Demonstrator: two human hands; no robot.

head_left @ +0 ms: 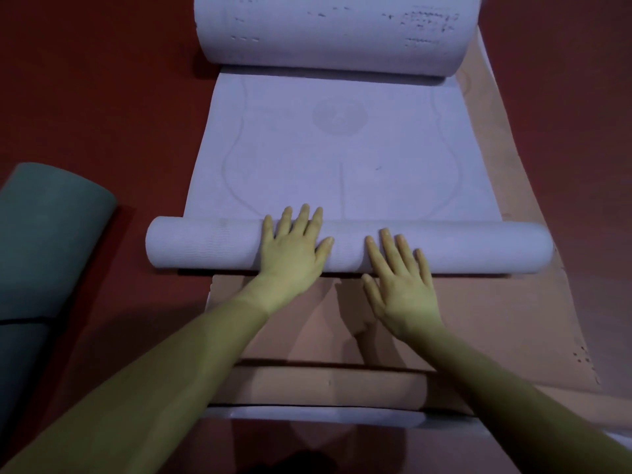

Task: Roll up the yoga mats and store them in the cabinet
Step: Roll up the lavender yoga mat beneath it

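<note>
A lavender yoga mat (342,159) lies stretched out in front of me on a pink mat (496,319). Its near end is wound into a thin roll (205,246) running left to right. My left hand (290,248) lies flat on top of this roll with straight, spread fingers. My right hand (396,278) has its straight fingers on the roll's near side, its palm over the pink mat. The lavender mat's far end curls into a thick roll (335,32) at the top of the view.
A rolled green mat (44,234) lies on the red floor (102,97) to the left. The pink mat's near end forms a small roll (325,383) between my forearms, with a pale edge (307,413) beneath it.
</note>
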